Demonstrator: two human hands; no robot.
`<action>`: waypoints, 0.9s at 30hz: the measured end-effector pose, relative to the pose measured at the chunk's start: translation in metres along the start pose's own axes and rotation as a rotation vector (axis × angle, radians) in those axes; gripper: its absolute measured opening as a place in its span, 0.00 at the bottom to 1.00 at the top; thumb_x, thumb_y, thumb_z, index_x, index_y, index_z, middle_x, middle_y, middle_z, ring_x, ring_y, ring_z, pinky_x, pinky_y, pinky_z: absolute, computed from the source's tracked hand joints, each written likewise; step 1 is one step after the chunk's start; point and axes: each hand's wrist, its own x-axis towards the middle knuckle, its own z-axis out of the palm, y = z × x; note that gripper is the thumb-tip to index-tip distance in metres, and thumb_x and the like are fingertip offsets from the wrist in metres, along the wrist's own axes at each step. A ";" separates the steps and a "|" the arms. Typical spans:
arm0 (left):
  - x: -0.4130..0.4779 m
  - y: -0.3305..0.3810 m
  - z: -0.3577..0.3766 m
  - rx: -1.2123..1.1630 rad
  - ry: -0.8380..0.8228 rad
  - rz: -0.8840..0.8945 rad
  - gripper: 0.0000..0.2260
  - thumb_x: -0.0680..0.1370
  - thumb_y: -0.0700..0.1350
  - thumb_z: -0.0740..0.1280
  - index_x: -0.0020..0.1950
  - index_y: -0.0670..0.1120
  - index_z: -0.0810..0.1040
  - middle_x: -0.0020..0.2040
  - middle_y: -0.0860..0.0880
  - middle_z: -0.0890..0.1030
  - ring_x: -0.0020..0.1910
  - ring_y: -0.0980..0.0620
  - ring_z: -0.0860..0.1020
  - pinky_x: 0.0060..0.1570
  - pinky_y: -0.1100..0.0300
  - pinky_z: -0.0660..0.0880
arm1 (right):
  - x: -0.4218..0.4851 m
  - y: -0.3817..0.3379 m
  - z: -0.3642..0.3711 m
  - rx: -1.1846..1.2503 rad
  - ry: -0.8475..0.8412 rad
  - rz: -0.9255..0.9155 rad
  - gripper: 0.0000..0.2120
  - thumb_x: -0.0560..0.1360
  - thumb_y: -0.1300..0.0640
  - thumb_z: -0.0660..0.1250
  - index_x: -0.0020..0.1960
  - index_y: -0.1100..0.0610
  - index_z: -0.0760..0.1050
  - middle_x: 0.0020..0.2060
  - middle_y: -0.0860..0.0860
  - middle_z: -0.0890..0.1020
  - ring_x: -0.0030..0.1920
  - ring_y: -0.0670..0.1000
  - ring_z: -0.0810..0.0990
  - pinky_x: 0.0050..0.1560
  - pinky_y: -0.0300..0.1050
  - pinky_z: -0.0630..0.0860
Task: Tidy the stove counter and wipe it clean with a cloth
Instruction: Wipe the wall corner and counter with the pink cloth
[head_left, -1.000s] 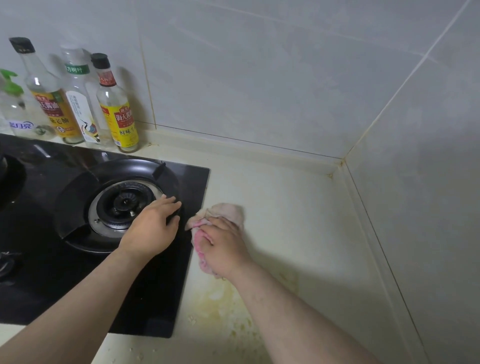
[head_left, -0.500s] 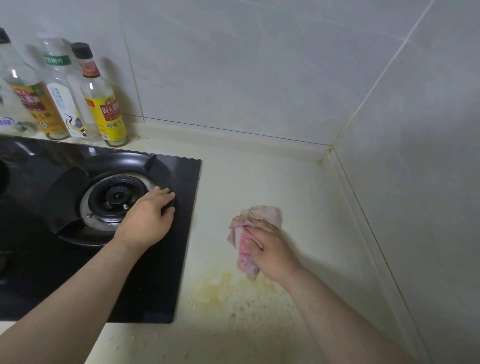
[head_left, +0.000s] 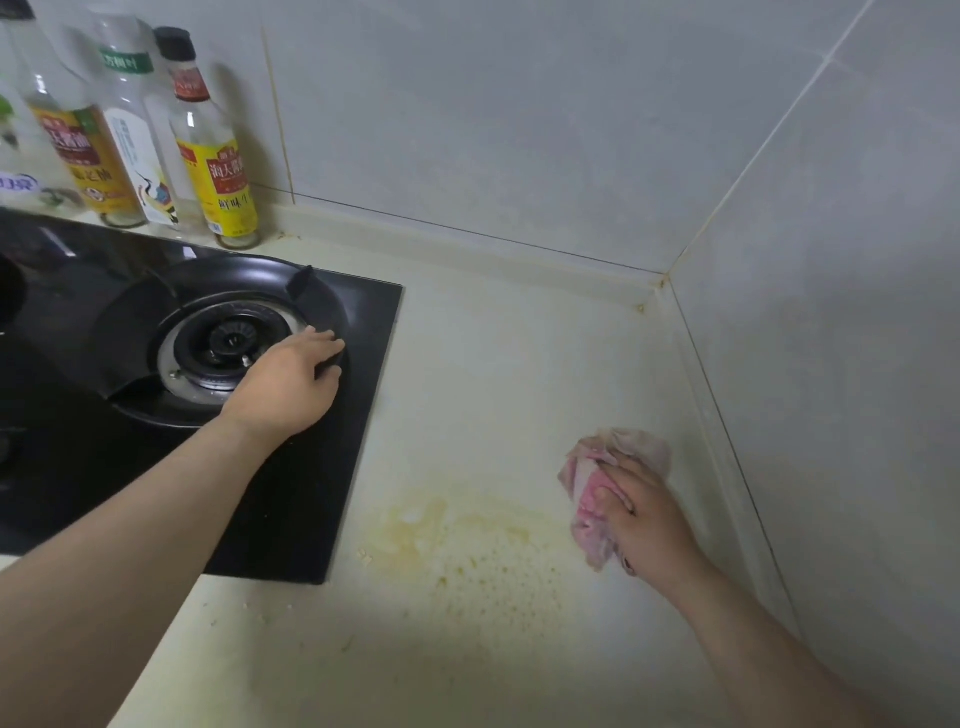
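**Cloth under your right hand, stain lying just beside it**

You are gripping the pink cloth (head_left: 613, 488) in your right hand (head_left: 649, 519), thumb and fingers curled over the bunched fabric and pressing it flat on the counter (head_left: 493, 364). Just to the left of that grip, toward you, the yellow stain (head_left: 457, 530) is spreading across the counter, with crumbs (head_left: 365, 555) lying at its far-left edge beside the stove (head_left: 291, 509). To the right of the grip the wall (head_left: 831, 364) is standing close.

Well to the left, your left hand (head_left: 291, 384) is resting on the burner ring (head_left: 322, 306); whether its fingers are clasping the ring I cannot tell. Beyond it, bottles (head_left: 218, 156) are standing against the back wall.

Risks, as I judge them: the cloth is wadded small, so a pass may be smearing the grease rather than lifting it. Sweeping leftward could be pushing crumbs under the stove's edge. Leaning on the ring could be shifting it off its seat.
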 end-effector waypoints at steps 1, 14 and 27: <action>-0.001 0.000 -0.001 0.010 -0.007 0.001 0.19 0.79 0.41 0.64 0.71 0.43 0.72 0.72 0.46 0.71 0.75 0.50 0.62 0.74 0.54 0.57 | 0.000 -0.005 0.003 0.008 0.024 0.000 0.22 0.76 0.51 0.56 0.67 0.48 0.75 0.66 0.44 0.74 0.69 0.44 0.69 0.73 0.51 0.65; -0.097 0.020 -0.039 0.091 0.141 0.111 0.19 0.76 0.39 0.69 0.67 0.41 0.76 0.68 0.44 0.75 0.70 0.46 0.70 0.70 0.55 0.59 | 0.010 -0.033 0.044 -0.013 -0.080 -0.156 0.23 0.74 0.47 0.55 0.64 0.51 0.78 0.65 0.46 0.76 0.70 0.45 0.69 0.73 0.52 0.62; -0.095 -0.035 -0.050 0.217 0.016 -0.028 0.18 0.81 0.43 0.62 0.71 0.46 0.73 0.73 0.48 0.70 0.74 0.48 0.64 0.72 0.58 0.53 | 0.029 -0.140 0.123 -0.026 -0.307 -0.265 0.17 0.81 0.51 0.56 0.67 0.47 0.75 0.73 0.42 0.67 0.74 0.41 0.58 0.77 0.43 0.49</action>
